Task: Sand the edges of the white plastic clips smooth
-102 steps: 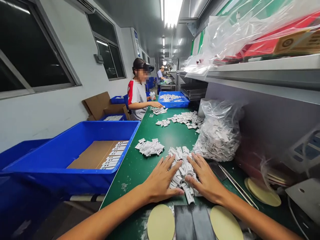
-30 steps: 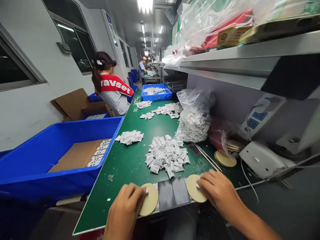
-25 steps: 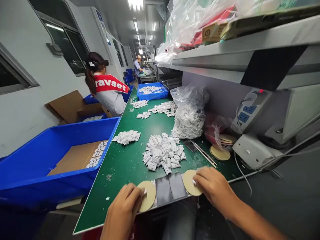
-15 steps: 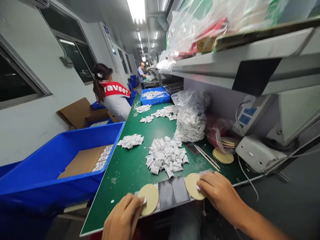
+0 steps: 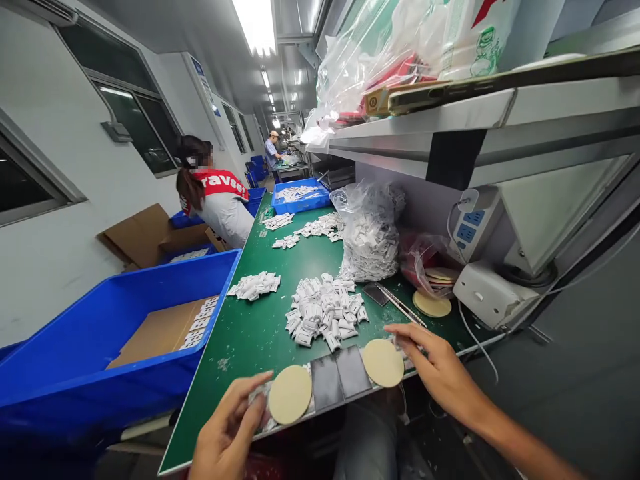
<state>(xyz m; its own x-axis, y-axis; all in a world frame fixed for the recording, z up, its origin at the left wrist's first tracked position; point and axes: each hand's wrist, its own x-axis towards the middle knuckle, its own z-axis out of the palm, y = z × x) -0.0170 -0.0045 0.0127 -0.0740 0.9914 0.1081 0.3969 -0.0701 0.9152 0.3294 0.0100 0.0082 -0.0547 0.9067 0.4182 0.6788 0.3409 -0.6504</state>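
Two round cream-coloured discs lie at the table's near edge, a left disc (image 5: 290, 395) and a right disc (image 5: 383, 363). Between them sit two dark rectangular plates, a left plate (image 5: 327, 383) and a right plate (image 5: 354, 370). My left hand (image 5: 227, 423) is beside the left disc, thumb and forefinger apart, holding nothing that I can see. Just right of the right disc, my right hand (image 5: 437, 367) has its fingers stretched out, with no piece visible in them. Beyond the plates is a heap of small white plastic pieces (image 5: 323, 310).
A clear bag of white pieces (image 5: 373, 247) stands behind the heap. Tweezers (image 5: 400, 303) lie right of it, near a spare disc (image 5: 431, 305). A blue bin (image 5: 150, 283) flanks the table's left. A shelf (image 5: 380, 133) overhangs the right side. A co-worker (image 5: 217, 200) bends beyond the bin.
Both hands have drawn outward off the discs and their fingers have parted. The small white pieces they pinched over the discs no longer show there. The view has shifted slightly.
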